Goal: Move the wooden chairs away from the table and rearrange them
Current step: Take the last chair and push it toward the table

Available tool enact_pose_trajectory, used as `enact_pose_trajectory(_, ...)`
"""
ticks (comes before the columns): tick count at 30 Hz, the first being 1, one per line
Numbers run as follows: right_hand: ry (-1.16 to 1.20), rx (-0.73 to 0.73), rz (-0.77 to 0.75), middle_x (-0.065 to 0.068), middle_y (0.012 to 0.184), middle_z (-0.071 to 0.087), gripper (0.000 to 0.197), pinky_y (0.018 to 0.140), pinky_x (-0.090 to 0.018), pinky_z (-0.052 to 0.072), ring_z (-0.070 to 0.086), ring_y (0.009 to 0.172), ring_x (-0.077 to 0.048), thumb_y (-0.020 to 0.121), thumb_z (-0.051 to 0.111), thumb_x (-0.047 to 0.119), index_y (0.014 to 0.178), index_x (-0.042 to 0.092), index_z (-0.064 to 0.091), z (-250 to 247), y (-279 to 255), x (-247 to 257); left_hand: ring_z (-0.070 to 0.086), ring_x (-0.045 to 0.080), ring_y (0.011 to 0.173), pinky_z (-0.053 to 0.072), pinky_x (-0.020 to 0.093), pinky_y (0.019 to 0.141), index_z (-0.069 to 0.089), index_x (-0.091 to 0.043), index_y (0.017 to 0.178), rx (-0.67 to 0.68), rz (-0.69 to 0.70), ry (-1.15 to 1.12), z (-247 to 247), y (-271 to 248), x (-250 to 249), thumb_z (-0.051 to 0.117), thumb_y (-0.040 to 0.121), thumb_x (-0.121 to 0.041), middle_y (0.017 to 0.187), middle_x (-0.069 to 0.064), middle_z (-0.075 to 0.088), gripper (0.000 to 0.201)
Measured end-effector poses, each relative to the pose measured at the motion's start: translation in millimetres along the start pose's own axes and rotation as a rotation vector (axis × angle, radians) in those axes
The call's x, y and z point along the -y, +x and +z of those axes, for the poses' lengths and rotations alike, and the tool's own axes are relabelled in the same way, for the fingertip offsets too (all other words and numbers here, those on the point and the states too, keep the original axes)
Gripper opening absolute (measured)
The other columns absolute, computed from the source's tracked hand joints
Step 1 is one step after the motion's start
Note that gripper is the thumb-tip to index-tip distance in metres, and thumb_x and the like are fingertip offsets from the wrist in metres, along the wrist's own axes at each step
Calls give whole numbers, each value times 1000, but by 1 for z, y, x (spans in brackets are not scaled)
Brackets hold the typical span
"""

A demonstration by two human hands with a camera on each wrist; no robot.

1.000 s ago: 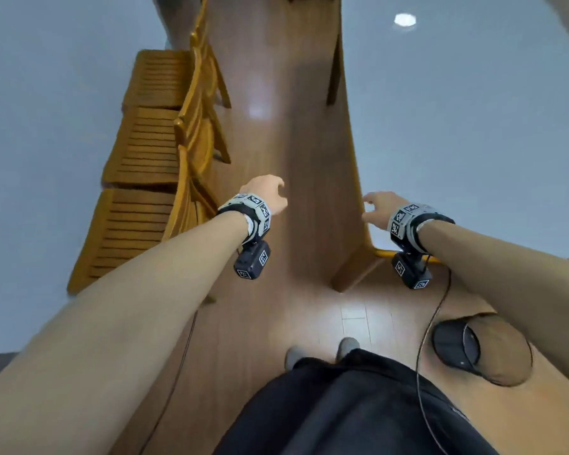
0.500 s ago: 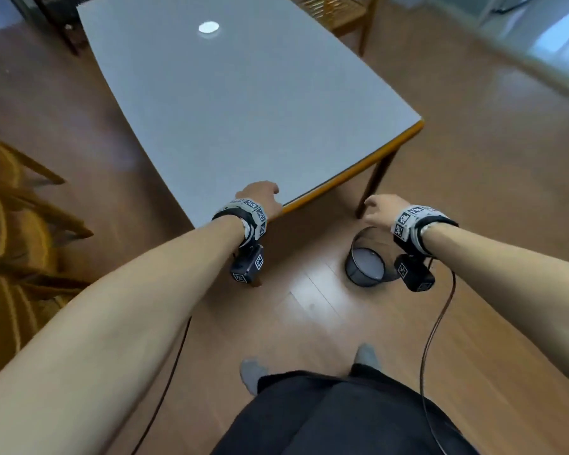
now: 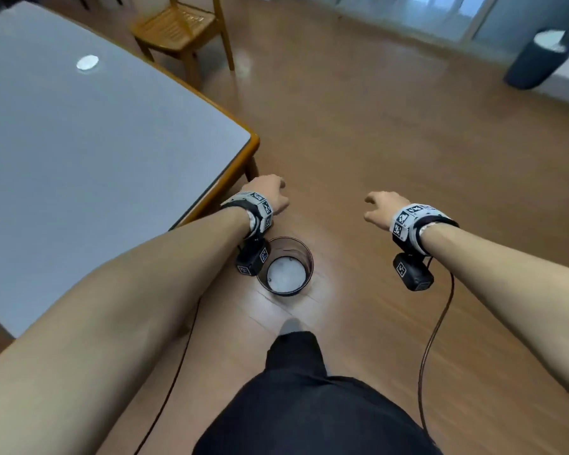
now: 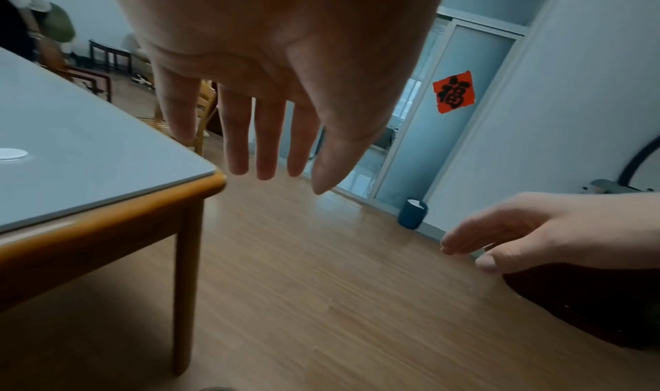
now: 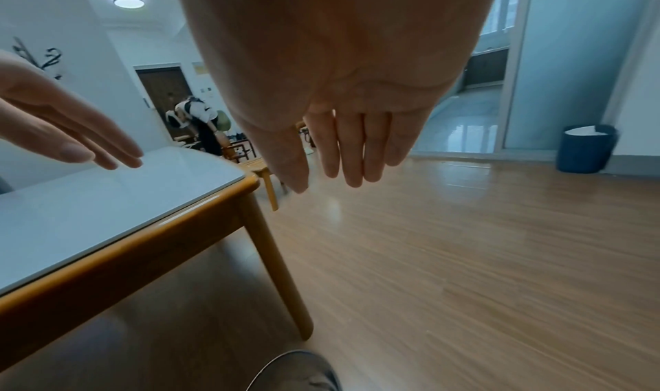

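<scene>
The grey-topped desk with an orange wooden rim (image 3: pixel 253 142) fills the left. At its far right edge stands the slatted wooden chair (image 3: pixel 178 24), well away from both hands. Left hand (image 3: pixel 270 195) and right hand (image 3: pixel 380 208) hang spread, holding nothing. Best to round the corner past the dark round bin (image 3: pixel 284 266), then grasp the chair with both hands.
</scene>
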State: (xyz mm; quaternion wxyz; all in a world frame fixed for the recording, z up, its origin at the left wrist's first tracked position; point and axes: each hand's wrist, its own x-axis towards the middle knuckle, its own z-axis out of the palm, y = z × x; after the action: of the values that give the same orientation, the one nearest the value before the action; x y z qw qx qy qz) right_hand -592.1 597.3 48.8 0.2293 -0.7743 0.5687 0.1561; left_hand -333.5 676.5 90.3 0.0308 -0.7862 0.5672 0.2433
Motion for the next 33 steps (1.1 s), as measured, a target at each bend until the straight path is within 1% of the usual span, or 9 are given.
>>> enact_pose_trajectory(3, 6, -10, 47, -9, 142, 56, 54, 94, -35, 47, 55, 126, -31, 91, 60, 26, 144, 19, 50, -24, 36, -40, 57, 28, 123, 48, 41, 102, 53, -24, 140, 17, 39, 25, -5, 62, -40, 60, 87, -28, 138, 4, 58, 54)
enact_pose_trajectory(5, 5, -6, 62, -9, 142, 55, 54, 93, -35, 47, 55, 126, -30, 92, 59, 26, 144, 18, 49, -35, 59, -58, 56, 28, 123, 47, 42, 102, 52, -24, 140, 32, 47, 62, -5, 96, -54, 60, 87, -30, 138, 4, 58, 54)
enact_pose_trajectory(10, 12, 1, 110, -10, 143, 55, 53, 93, -36, 47, 56, 125, -31, 93, 58, 27, 145, 18, 49, -97, 167, -114, 58, 29, 121, 47, 41, 101, 53, -23, 140, 68, 69, 74, -27, 236, -118, 60, 87, -29, 134, 6, 61, 54)
enact_pose_trajectory(15, -5, 69, 114, -9, 142, 56, 52, 93, -36, 48, 57, 124, -31, 94, 58, 28, 145, 19, 49, -168, 267, -141, 58, 30, 121, 47, 42, 102, 53, -22, 139, 112, 57, 88, -73, 350, -165, 61, 87, -30, 133, 7, 62, 53)
enact_pose_trajectory(18, 2, 66, 96, -9, 141, 56, 51, 94, -37, 51, 59, 120, -30, 94, 55, 26, 144, 18, 49, -212, 323, -158, 58, 32, 118, 48, 43, 100, 56, -20, 136, 98, 75, 121, -107, 412, -189, 61, 87, -33, 129, 10, 63, 51)
enact_pose_trajectory(22, 0, 64, 67, -9, 140, 57, 51, 93, -37, 52, 60, 119, -29, 95, 55, 25, 145, 17, 48, -266, 412, -176, 58, 33, 119, 48, 43, 100, 55, -21, 138, 73, 70, 128, -147, 498, -217, 61, 86, -32, 131, 10, 62, 53)
enact_pose_trajectory(25, -16, 78, 39, -9, 140, 57, 51, 90, -36, 53, 60, 118, -29, 96, 55, 25, 145, 17, 48, -301, 489, -185, 57, 33, 120, 47, 42, 100, 54, -22, 139, 67, 31, 126, -169, 568, -232, 60, 86, -32, 132, 10, 61, 54)
enact_pose_trajectory(30, -31, 93, -32, -9, 139, 58, 51, 87, -34, 50, 61, 117, -30, 94, 56, 26, 144, 18, 49, -370, 635, -191, 58, 32, 119, 48, 42, 100, 53, -22, 140, 75, -102, 76, -215, 683, -246, 61, 87, -33, 131, 8, 62, 55)
enact_pose_trajectory(33, -63, 129, -107, -10, 137, 58, 52, 90, -36, 51, 61, 117, -31, 93, 57, 27, 144, 19, 49, -420, 716, -180, 59, 31, 118, 48, 41, 100, 53, -22, 140, 66, -187, 28, -257, 744, -246, 60, 87, -33, 131, 8, 62, 54)
